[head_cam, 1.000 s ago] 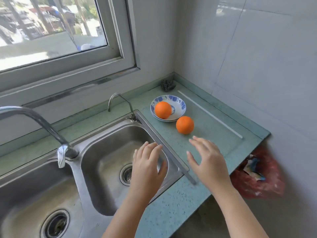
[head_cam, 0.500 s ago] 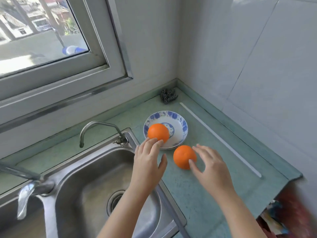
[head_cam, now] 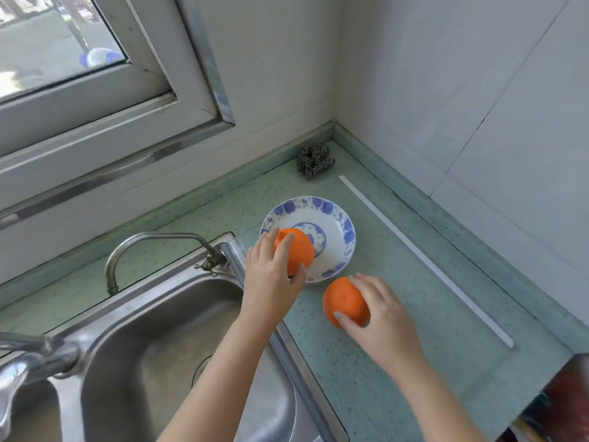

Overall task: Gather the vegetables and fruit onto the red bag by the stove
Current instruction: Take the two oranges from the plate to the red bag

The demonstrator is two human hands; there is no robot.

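Both my hands have just closed in: left hand (head_cam: 271,275) now wraps the orange in the blue-patterned dish (head_cam: 299,253), right hand (head_cam: 382,317) cups the orange on the counter (head_cam: 342,301). I judge lifting comes next.

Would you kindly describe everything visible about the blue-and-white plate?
The plate is round and shallow, glossy white like ceramic, with blue flowers round the rim and a blue ring at its centre. It sits flat on the green counter beside the sink. An orange rests in it, gripped by the left hand.
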